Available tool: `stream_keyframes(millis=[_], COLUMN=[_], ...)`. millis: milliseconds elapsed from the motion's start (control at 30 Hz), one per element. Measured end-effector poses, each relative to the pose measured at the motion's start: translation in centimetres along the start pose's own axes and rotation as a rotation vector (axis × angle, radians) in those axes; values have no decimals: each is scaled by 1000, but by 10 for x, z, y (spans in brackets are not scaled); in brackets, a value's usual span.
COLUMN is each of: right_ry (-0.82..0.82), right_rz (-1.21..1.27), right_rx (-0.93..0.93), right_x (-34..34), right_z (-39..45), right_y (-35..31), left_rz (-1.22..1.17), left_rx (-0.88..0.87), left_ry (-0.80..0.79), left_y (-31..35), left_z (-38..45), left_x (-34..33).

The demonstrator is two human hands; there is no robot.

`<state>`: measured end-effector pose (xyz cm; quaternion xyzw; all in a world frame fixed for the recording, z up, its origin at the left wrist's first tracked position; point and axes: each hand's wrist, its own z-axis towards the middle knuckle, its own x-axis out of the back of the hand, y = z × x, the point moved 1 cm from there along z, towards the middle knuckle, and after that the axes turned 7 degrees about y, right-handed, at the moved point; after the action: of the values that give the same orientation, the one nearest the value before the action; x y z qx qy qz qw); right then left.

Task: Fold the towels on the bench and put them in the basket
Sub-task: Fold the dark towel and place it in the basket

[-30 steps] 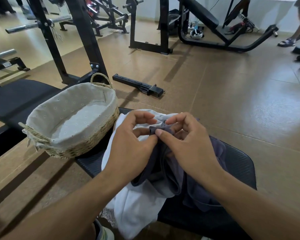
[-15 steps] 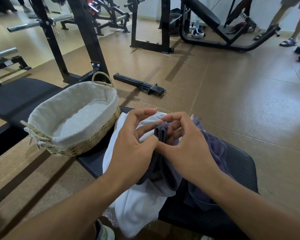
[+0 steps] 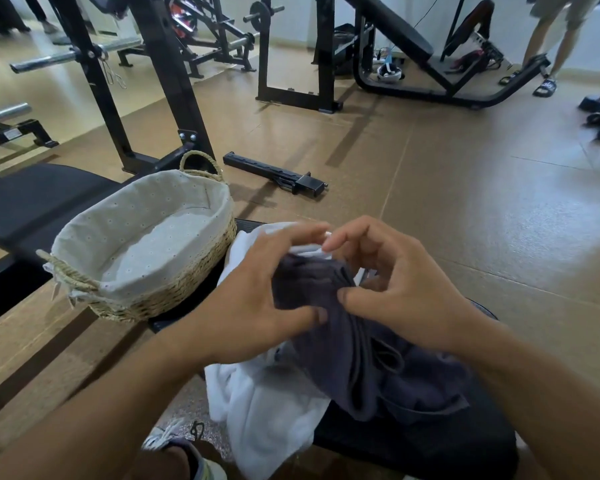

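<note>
A dark grey towel (image 3: 388,368) lies bunched on the black bench (image 3: 413,445), partly over a white towel (image 3: 267,410) that hangs off the bench's left side. My left hand (image 3: 253,306) grips the grey towel's upper edge, thumb pressed on the cloth. My right hand (image 3: 395,289) pinches the same edge from the right, fingers curled. The woven basket (image 3: 174,292) with a pale cloth lining stands to the left of the towels, at the bench's far end, and holds nothing.
A black metal bar (image 3: 278,176) lies on the brown floor beyond the basket. A rack upright (image 3: 174,81) and another bench (image 3: 32,199) stand to the left. A person's legs (image 3: 548,46) are at the far right. My shoe (image 3: 184,448) is below.
Both hands have pulled more of the grey towel's edge up and spread it wider between them. The basket and white towel have not moved.
</note>
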<state>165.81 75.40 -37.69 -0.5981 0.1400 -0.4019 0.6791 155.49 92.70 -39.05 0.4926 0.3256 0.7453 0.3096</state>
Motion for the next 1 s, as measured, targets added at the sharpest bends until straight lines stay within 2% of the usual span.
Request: stream_keyframes(millis=[100,200,333,400,533,600,667,733,867,1000], right_ry=[-66,-129,-372,-386,-292,-344,-417,-401,-275,-213], right_rz=[12,-21,-305,-373,-273,-82,28,-78,-545,-573], right_rx=[-5,-71,-200,-213,-247,-341,-406,-437,-376,-393], right_x=[10,19,34,37,46,52,53,51,37,36], right_z=[3,8,9,10,15,14,12,14,23,33], right_y=[6,12,22,29,33,27,23,31,57,68], left_rz=[20,-109,-196,-240,-408,-651,-748,-620,-152,3], left_rx=[36,82,165,230,370,474,533,538,384,307], left_ry=[12,36,89,82,68,6,-72,-105,-58,-12], left_y=[0,-2,-6,-10,-16,-19,-24,-33,-52,-57], left_z=[1,3,6,8,13,14,14,14,20,26], left_x=[-1,-6,-7,-6,-2,3,7,4,-8,-9])
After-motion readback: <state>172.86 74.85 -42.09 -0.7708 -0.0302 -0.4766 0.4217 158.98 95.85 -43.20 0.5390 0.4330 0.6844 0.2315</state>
